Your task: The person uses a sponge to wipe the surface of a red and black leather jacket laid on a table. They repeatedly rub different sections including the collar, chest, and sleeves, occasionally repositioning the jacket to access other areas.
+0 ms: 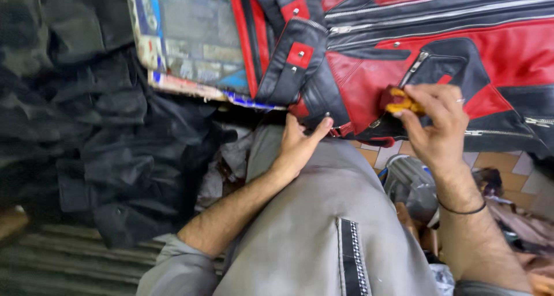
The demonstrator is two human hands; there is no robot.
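Rubbing w/ a small orange cloth (401, 102), right hand (435, 126) has its fingers pinched shut on it, pressed to the red-and-black leather jacket (496, 53) near its zip pocket. Left hand (297, 146), fingers loosely curled, grips the jacket's near hem. Best: keep hem taut, short strokes. No containers clearly visible.

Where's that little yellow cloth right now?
The yellow cloth sits right of centre, pinched in the right hand against the red-and-black leather jacket, just below its zip pocket.
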